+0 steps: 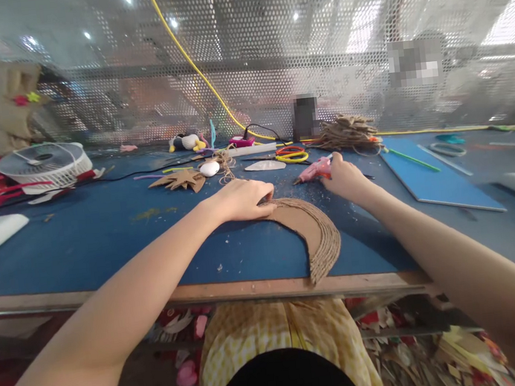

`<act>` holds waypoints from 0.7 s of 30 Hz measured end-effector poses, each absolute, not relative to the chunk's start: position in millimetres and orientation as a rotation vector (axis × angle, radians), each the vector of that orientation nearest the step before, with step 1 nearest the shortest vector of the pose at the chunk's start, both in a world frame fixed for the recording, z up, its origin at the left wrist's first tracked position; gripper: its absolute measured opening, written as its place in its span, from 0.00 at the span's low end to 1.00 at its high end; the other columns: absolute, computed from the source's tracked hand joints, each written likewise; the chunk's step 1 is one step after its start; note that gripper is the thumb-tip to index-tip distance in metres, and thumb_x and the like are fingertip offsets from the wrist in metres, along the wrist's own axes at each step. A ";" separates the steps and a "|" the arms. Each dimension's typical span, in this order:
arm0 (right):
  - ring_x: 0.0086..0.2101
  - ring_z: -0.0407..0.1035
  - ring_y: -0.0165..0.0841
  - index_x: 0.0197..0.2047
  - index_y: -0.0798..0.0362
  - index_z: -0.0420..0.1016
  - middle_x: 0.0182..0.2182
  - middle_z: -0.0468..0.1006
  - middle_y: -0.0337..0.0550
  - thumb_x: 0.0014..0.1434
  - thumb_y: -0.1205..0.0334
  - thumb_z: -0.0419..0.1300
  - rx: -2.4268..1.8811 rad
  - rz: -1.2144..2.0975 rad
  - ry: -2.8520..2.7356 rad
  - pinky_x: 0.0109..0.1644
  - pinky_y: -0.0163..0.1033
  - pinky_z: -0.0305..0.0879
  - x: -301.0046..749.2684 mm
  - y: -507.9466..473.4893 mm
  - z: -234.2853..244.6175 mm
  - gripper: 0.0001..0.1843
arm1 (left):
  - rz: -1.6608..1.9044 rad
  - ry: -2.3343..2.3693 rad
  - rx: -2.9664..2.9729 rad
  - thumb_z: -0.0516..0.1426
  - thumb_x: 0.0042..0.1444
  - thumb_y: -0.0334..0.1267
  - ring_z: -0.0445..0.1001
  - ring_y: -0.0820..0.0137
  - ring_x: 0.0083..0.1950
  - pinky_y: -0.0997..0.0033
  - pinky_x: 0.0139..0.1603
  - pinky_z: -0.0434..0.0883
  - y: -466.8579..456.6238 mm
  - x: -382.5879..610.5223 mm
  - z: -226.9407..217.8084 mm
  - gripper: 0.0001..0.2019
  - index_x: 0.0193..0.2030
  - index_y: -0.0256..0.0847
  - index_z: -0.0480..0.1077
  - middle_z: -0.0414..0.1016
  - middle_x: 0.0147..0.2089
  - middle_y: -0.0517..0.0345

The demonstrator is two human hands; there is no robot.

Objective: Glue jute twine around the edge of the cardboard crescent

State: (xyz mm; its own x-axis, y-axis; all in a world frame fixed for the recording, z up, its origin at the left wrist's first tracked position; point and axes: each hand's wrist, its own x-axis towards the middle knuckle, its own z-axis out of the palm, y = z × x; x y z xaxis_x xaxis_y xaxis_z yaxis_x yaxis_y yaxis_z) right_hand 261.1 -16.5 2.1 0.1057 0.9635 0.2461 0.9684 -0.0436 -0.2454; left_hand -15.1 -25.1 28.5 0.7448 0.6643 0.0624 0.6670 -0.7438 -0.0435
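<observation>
My left hand [245,198] pinches the upper end of a curved cardboard piece [307,227], its fingers closed on it. Rows of brown twine [330,240] run along the outer edge of this crescent, which lies on the blue tabletop with its lower tip at the front edge. To the right and farther back, my right hand [346,178] is closed around the back of a pink hot glue gun [313,170]. The gun's nozzle points left, apart from the cardboard. Part of its handle is hidden behind my fingers.
Beyond the cardboard lie yellow-handled scissors [297,154], a white egg-shaped piece [210,168] and jagged cardboard [181,180]. A twine bundle [347,132] sits at the back. On the right is a blue board [438,175]; on the left, a white basket [45,168]. A perforated metal screen [244,54] rises behind.
</observation>
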 end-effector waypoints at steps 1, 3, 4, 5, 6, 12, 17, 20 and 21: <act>0.48 0.71 0.57 0.60 0.64 0.64 0.49 0.76 0.67 0.58 0.61 0.57 -2.053 -0.031 -1.919 0.48 0.54 0.67 262.1 -17.4 1.4 0.29 | -0.081 -1.086 -2.868 0.53 0.62 0.49 0.75 0.63 0.37 0.68 0.31 0.56 -25.0 -15.4 28.4 0.13 0.41 0.43 0.70 0.79 0.43 0.53; 0.51 0.69 0.59 0.56 0.62 0.69 0.50 0.75 0.67 0.58 0.58 0.58 -2.011 -0.172 -1.943 0.50 0.58 0.66 262.7 -18.6 2.1 0.25 | -0.091 -1.062 -2.853 0.54 0.62 0.49 0.74 0.64 0.36 0.67 0.31 0.56 -25.2 -15.9 28.7 0.12 0.39 0.42 0.69 0.77 0.43 0.54; 0.52 0.67 0.60 0.54 0.61 0.72 0.51 0.75 0.67 0.58 0.57 0.58 -1.945 -0.260 -1.942 0.52 0.60 0.64 262.2 -18.8 3.5 0.23 | -0.084 -1.049 -2.845 0.54 0.62 0.49 0.74 0.65 0.35 0.67 0.31 0.56 -25.6 -16.1 29.1 0.12 0.39 0.42 0.69 0.77 0.43 0.54; 0.53 0.66 0.59 0.52 0.59 0.74 0.51 0.75 0.65 0.59 0.57 0.57 -1.834 -0.330 -1.955 0.53 0.62 0.62 261.2 -19.0 5.5 0.21 | -0.073 -1.034 -2.841 0.53 0.63 0.49 0.73 0.65 0.35 0.67 0.31 0.56 -26.2 -16.3 29.6 0.12 0.39 0.41 0.68 0.76 0.43 0.54; 0.53 0.65 0.56 0.48 0.56 0.77 0.50 0.76 0.61 0.59 0.58 0.56 -1.675 -0.362 -2.003 0.55 0.62 0.61 259.7 -19.2 7.9 0.17 | -0.062 -1.017 -2.842 0.52 0.65 0.48 0.73 0.66 0.34 0.67 0.31 0.56 -26.9 -16.4 30.0 0.13 0.39 0.41 0.68 0.75 0.44 0.53; 0.44 0.71 0.38 0.31 0.47 0.81 0.33 0.81 0.41 0.57 0.70 0.54 -0.833 -0.067 -2.435 0.57 0.51 0.59 244.6 -29.0 15.7 0.15 | -0.138 -0.838 -2.937 0.48 0.68 0.40 0.73 0.67 0.40 0.68 0.33 0.61 -29.8 -14.3 28.9 0.10 0.47 0.40 0.67 0.71 0.50 0.52; 0.43 0.71 0.37 0.34 0.48 0.83 0.32 0.82 0.39 0.55 0.74 0.53 -0.718 -0.028 -2.519 0.53 0.47 0.61 235.9 -35.3 10.3 0.18 | -0.175 -0.824 -2.985 0.48 0.67 0.36 0.72 0.69 0.37 0.69 0.34 0.62 -29.6 -10.5 24.5 0.08 0.44 0.39 0.67 0.72 0.49 0.51; 0.43 0.71 0.37 0.34 0.48 0.83 0.32 0.83 0.38 0.55 0.75 0.53 -0.685 -0.014 -2.532 0.52 0.46 0.62 235.1 -34.7 9.6 0.18 | -0.186 -0.869 -3.012 0.49 0.66 0.36 0.72 0.69 0.35 0.69 0.32 0.61 -28.4 -9.9 22.9 0.08 0.45 0.40 0.67 0.74 0.45 0.53; 0.43 0.70 0.37 0.34 0.48 0.83 0.33 0.83 0.38 0.55 0.75 0.53 -0.681 -0.008 -2.537 0.52 0.46 0.62 235.0 -34.5 9.9 0.18 | -0.201 -0.872 -3.024 0.49 0.65 0.36 0.72 0.69 0.35 0.70 0.32 0.61 -27.8 -10.0 22.5 0.07 0.45 0.40 0.67 0.75 0.43 0.53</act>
